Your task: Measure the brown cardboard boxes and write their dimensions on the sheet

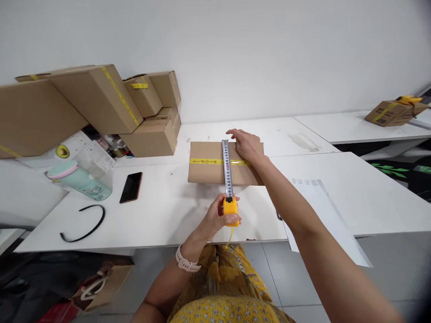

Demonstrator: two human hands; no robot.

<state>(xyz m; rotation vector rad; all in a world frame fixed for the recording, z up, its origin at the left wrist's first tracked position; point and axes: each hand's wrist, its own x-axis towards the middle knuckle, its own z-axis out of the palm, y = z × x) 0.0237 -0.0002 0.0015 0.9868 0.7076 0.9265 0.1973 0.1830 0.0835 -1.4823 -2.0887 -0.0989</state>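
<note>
A brown cardboard box (206,173) with a strip of yellow tape across its top lies in front of me on the white table. My left hand (217,217) is wrapped round a yellow tape measure (230,211) just off the box's near edge. From its case the silver blade (226,172) runs out over the box top to the far edge. My right hand (248,146) rests on the far right part of the box, its fingers apart and reaching toward the blade's end. Whether a fingertip touches the blade, I cannot tell.
Several cardboard boxes (153,139) are stacked at the left against the wall. Nearer lie a mint-green tumbler (81,181), a phone (131,187) and a black curved band (97,222). Paper sheets (316,211) overhang the front edge at right. Another box (384,113) stands far right.
</note>
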